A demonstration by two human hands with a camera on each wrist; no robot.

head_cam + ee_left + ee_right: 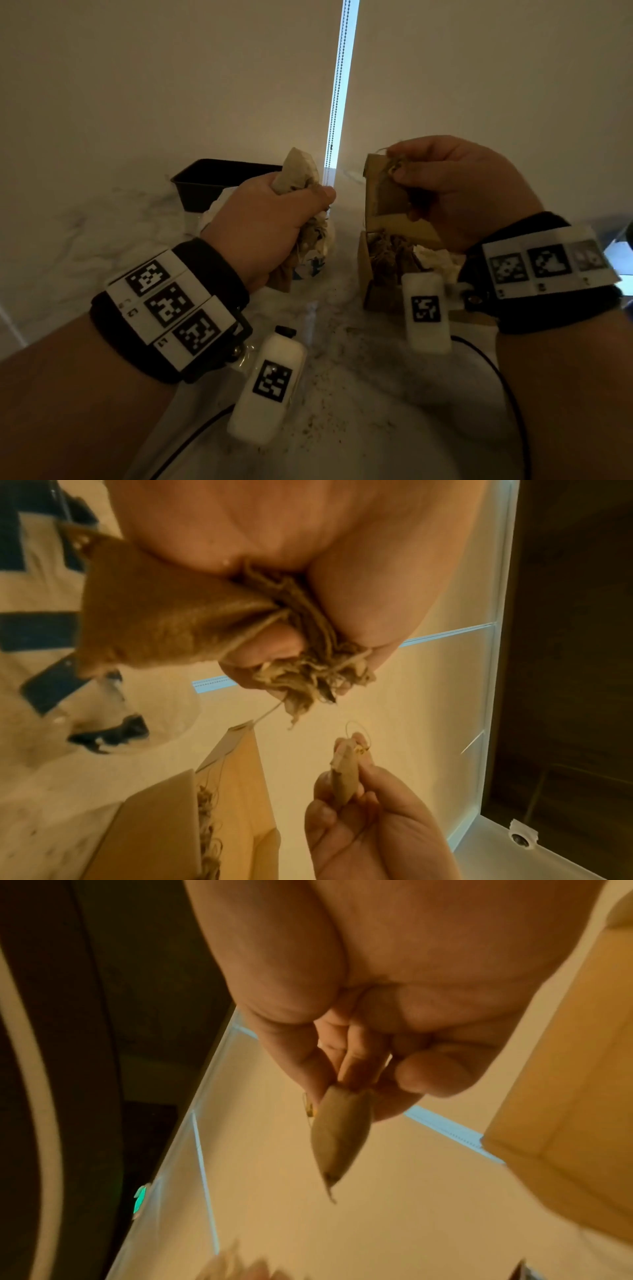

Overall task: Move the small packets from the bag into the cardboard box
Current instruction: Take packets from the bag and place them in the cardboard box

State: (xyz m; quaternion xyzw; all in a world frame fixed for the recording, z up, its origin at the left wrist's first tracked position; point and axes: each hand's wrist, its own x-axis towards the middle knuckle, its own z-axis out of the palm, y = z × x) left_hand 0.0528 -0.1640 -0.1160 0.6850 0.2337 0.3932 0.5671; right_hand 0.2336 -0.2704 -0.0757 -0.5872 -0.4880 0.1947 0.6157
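My left hand (274,219) grips a bunch of small brown packets (299,171) with tangled strings, held just above the white bag with blue print (323,240). In the left wrist view the bunch (171,620) fills the left hand's fist (308,593), and the bag (34,588) lies at the left. My right hand (455,185) pinches one small packet (394,168) by its top, above the open cardboard box (376,291). The box holds several packets (390,260). In the right wrist view that packet (339,1131) hangs from the fingertips (315,1077), beside a box flap (565,1096).
A black tray (219,181) stands at the back left on the marble counter (102,233). Behind it hangs a window blind with a bead chain (337,102). White tagged modules (267,387) hang under both wrists, with black cables trailing over the counter.
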